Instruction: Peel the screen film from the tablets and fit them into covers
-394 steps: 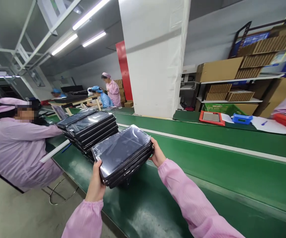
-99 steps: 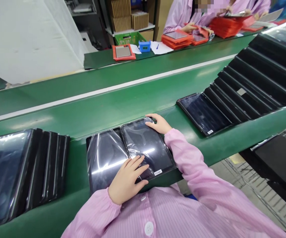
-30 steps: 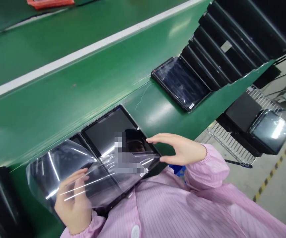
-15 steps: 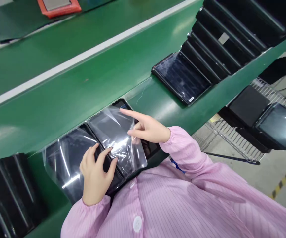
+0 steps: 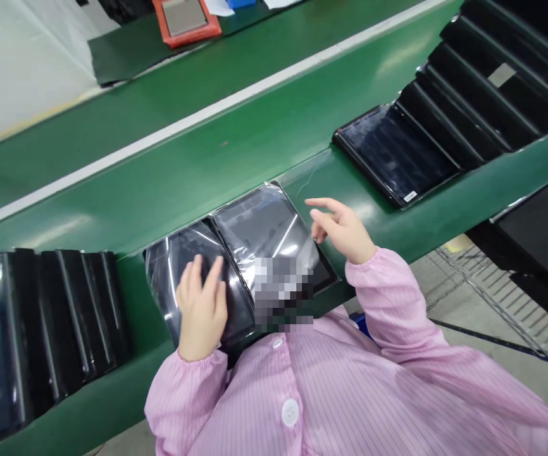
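Note:
Two black tablet-like screens lie side by side in front of me. The left screen (image 5: 191,244) has glossy clear film over it. My left hand (image 5: 202,310) rests over this screen, fingers spread and open. Wrinkled, shiny clear film (image 5: 267,221) also covers most of the right screen (image 5: 324,275), whose dark lower right edge is bare. Beside that edge is my right hand (image 5: 340,229). Its index finger points out, while thumb and curled fingers close at the film's right edge. The exact pinch is partly hidden. A blurred patch covers the right screen's near part.
More black screens lean overlapped at the right (image 5: 464,95), with one screen (image 5: 397,152) face up before them. Another overlapped row (image 5: 65,316) stands at left. A white strip (image 5: 207,117) runs along the green bench (image 5: 169,177). A wire rack (image 5: 497,304) stands lower right.
My right hand has moved right, off the middle of the right screen to its edge. The film there now spreads further right. My left hand stays over the left screen. The view has shifted left.

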A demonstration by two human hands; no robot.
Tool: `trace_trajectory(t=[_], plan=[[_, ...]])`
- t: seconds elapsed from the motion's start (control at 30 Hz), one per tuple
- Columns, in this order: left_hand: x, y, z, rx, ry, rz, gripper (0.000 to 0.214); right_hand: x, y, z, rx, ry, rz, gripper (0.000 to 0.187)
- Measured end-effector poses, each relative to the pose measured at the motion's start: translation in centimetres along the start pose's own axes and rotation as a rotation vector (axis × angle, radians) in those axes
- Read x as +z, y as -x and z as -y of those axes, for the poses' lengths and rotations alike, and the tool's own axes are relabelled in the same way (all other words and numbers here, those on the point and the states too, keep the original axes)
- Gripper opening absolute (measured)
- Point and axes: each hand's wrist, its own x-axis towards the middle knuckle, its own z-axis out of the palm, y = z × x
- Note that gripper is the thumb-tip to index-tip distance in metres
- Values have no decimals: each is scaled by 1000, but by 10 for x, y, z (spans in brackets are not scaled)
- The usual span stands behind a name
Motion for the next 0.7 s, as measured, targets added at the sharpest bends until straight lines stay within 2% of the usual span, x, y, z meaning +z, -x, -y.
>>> trace_trajectory(t=[0.07, 0.1, 0.17, 0.23, 0.27, 0.33, 0.47, 0.53, 0.63, 0.7], plan=[[-10, 7, 13, -248, -60, -144, 61, -7, 1, -12, -36, 233, -120, 37], [-15, 10, 20, -389, -89, -182, 72, -8, 2, -17, -31, 330, -119, 38], [-24, 15, 32, -629, -95, -126, 83, -4, 2, -23, -13, 449, -47, 41], [-28, 18, 39, -740, -50, 30, 75, 5, 3, -22, -27, 514, -3, 42], [-28, 18, 40, -752, -27, 89, 70, 11, 3, -20, -47, 560, -7, 42], [-27, 17, 38, -735, -16, 115, 63, 21, 6, -12, -88, 682, -32, 41], [-30, 17, 28, -713, -6, -4, 59, 30, 15, 1, -157, 773, -71, 37], [-37, 18, 27, -730, 107, -83, 58, 28, 18, 6, -192, 766, -84, 38], [-45, 19, 33, -743, 602, -186, 60, 24, 20, 10, -196, 720, -90, 43], [-45, 19, 38, -751, 1025, -170, 60, 21, 19, 11, -163, 621, -94, 45]])
